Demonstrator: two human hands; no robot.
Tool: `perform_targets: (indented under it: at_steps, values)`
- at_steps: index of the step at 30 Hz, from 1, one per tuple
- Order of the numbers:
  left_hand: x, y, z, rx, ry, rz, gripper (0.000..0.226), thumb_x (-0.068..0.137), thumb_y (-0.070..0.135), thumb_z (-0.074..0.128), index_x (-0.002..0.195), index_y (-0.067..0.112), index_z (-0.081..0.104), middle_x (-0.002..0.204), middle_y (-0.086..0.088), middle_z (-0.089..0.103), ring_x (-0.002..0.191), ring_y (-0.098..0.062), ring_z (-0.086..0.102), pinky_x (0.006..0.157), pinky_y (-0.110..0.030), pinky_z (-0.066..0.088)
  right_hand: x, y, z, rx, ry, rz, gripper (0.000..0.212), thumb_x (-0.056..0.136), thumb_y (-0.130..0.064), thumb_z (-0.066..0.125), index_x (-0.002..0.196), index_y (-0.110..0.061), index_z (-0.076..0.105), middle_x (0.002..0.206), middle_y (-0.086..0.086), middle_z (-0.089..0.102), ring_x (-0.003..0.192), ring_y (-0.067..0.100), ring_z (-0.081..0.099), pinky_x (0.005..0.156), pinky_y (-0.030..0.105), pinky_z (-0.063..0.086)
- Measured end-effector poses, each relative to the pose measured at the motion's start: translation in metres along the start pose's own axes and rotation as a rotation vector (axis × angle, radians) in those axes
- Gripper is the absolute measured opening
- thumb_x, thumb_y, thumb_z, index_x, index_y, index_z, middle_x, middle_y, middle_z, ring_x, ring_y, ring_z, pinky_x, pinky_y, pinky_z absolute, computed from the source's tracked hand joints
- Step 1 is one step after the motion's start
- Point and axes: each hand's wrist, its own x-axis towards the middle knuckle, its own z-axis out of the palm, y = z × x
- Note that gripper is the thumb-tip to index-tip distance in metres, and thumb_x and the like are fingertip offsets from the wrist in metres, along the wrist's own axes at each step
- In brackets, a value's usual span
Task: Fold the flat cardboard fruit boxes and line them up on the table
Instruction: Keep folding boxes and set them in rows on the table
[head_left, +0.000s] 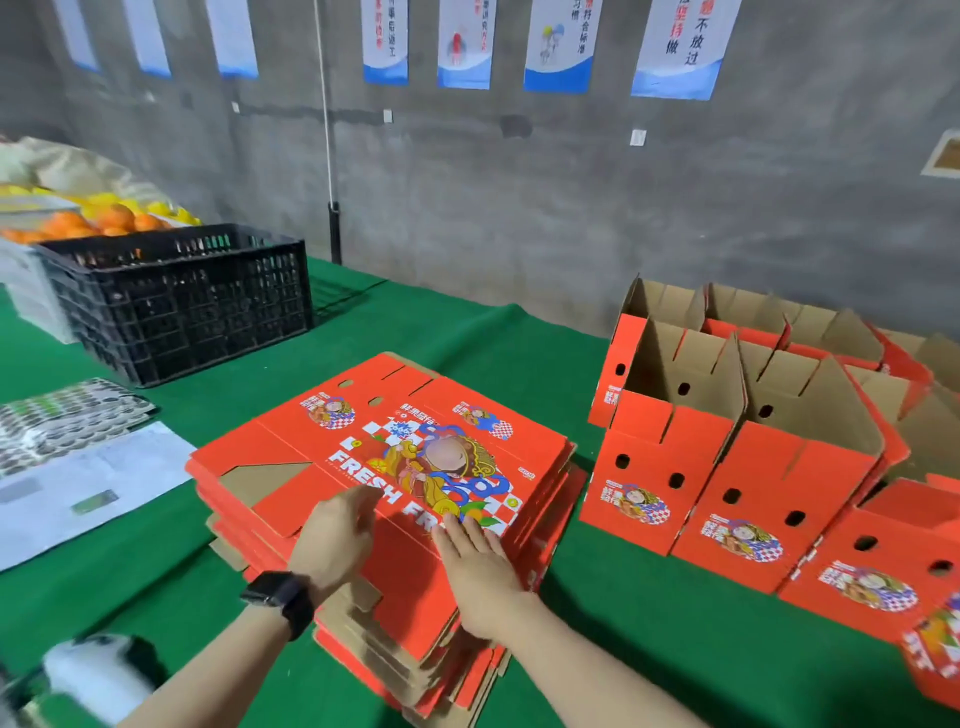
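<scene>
A stack of flat red cardboard fruit boxes (415, 441) lies in the middle of the green table (519, 353), printed with a cartoon figure and "FRESH". My left hand (337, 535), with a black watch on the wrist, rests on the top sheet with fingers curled at its near left part. My right hand (478, 566) lies flat and open on the top sheet's near edge. Several folded red boxes (727, 467) stand open-topped in rows at the right.
A black plastic crate (182, 301) stands at the back left, with oranges and yellow fruit (104, 218) behind it. Patterned sheets and white papers (78, 457) lie at the left. A grey wall with posters runs behind the table. A white object (98, 680) sits bottom left.
</scene>
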Motion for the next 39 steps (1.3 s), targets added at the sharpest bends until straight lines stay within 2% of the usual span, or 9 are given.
perform_targets:
  at_steps: [10, 16, 20, 23, 28, 32, 35, 37, 39]
  values:
    - [-0.008, 0.0, -0.005, 0.297, -0.261, 0.11, 0.034, 0.093, 0.021, 0.048, 0.125, 0.022, 0.06, 0.128, 0.002, 0.06, 0.115, -0.017, 0.056, 0.094, -0.026, 0.045, -0.032, 0.0, -0.021, -0.066, -0.042, -0.176, 0.075, 0.091, -0.007, 0.044, 0.154, -0.011, 0.004, 0.161, 0.012, 0.001, 0.148, 0.028, 0.002, 0.121, 0.041, 0.011]
    - [-0.004, 0.035, -0.055, 0.184, -0.011, 0.166, 0.018, 0.09, 0.022, 0.054, 0.094, 0.018, 0.071, 0.096, -0.004, 0.072, 0.091, -0.027, 0.066, 0.075, -0.034, 0.051, -0.041, -0.008, -0.044, 0.194, 0.342, -0.138, 0.061, 0.09, -0.005, 0.041, 0.15, -0.012, 0.03, 0.155, 0.01, 0.03, 0.144, 0.022, 0.027, 0.12, 0.032, 0.016]
    - [-0.004, 0.063, -0.101, 0.0, 0.294, 0.303, 0.013, 0.086, 0.003, 0.06, 0.092, 0.006, 0.072, 0.092, -0.014, 0.072, 0.087, -0.033, 0.067, 0.076, -0.038, 0.051, -0.043, -0.005, -0.08, 0.423, 0.769, -0.105, 0.049, 0.073, 0.002, 0.053, 0.12, -0.007, 0.067, 0.113, 0.015, 0.07, 0.099, 0.031, 0.068, 0.088, 0.039, 0.054]
    - [-0.003, 0.08, -0.118, -0.096, 0.495, 0.362, 0.034, 0.082, -0.013, 0.054, 0.112, -0.002, 0.065, 0.119, -0.019, 0.063, 0.113, -0.034, 0.057, 0.1, -0.041, 0.04, -0.053, 0.012, -0.106, 0.582, 0.832, 0.003, 0.04, 0.084, 0.002, 0.058, 0.119, -0.013, 0.068, 0.112, 0.008, 0.071, 0.102, 0.025, 0.067, 0.089, 0.034, 0.052]
    - [0.004, 0.111, -0.108, -0.174, 0.351, 0.331, 0.048, 0.088, -0.009, 0.05, 0.134, 0.002, 0.049, 0.142, -0.015, 0.046, 0.135, -0.028, 0.039, 0.11, -0.029, 0.025, -0.088, 0.057, -0.134, 0.826, 1.031, 0.113, 0.018, 0.091, -0.008, 0.062, 0.092, -0.02, 0.075, 0.059, -0.03, 0.06, 0.057, -0.01, 0.056, 0.056, 0.012, 0.039]
    - [0.007, 0.145, -0.084, -0.169, 0.193, 0.368, 0.054, 0.091, 0.006, 0.056, 0.142, 0.008, 0.04, 0.149, -0.009, 0.039, 0.139, -0.023, 0.033, 0.111, -0.028, 0.024, -0.131, 0.104, -0.145, 0.899, 1.036, 0.221, 0.051, 0.093, -0.013, 0.062, 0.049, -0.031, 0.042, 0.035, -0.017, 0.038, 0.036, 0.0, 0.038, 0.042, 0.012, 0.027]
    - [0.006, 0.179, -0.068, -0.18, 0.13, 0.44, 0.056, 0.091, 0.014, 0.06, 0.142, 0.008, 0.038, 0.148, -0.008, 0.039, 0.136, -0.023, 0.036, 0.109, -0.027, 0.026, -0.17, 0.136, -0.144, 1.082, 1.069, 0.26, 0.04, 0.091, -0.013, 0.063, 0.052, -0.021, 0.06, 0.053, -0.008, 0.063, 0.052, -0.003, 0.05, 0.054, 0.023, 0.046]
    - [0.003, 0.203, -0.058, -0.195, 0.115, 0.49, 0.058, 0.089, 0.014, 0.062, 0.142, 0.007, 0.038, 0.148, -0.01, 0.036, 0.137, -0.024, 0.035, 0.109, -0.027, 0.025, -0.197, 0.157, -0.14, 1.28, 1.074, 0.277, 0.012, 0.092, -0.01, 0.06, 0.085, -0.011, 0.07, 0.091, 0.018, 0.072, 0.081, 0.016, 0.063, 0.08, 0.043, 0.053]
    - [0.001, 0.225, -0.05, -0.222, 0.143, 0.523, 0.065, 0.086, 0.011, 0.066, 0.142, 0.004, 0.035, 0.15, -0.013, 0.029, 0.139, -0.026, 0.029, 0.111, -0.025, 0.02, -0.227, 0.18, -0.136, 1.461, 1.122, 0.295, 0.016, 0.091, -0.005, 0.058, 0.105, -0.009, 0.066, 0.105, 0.016, 0.071, 0.095, 0.024, 0.066, 0.089, 0.041, 0.052]
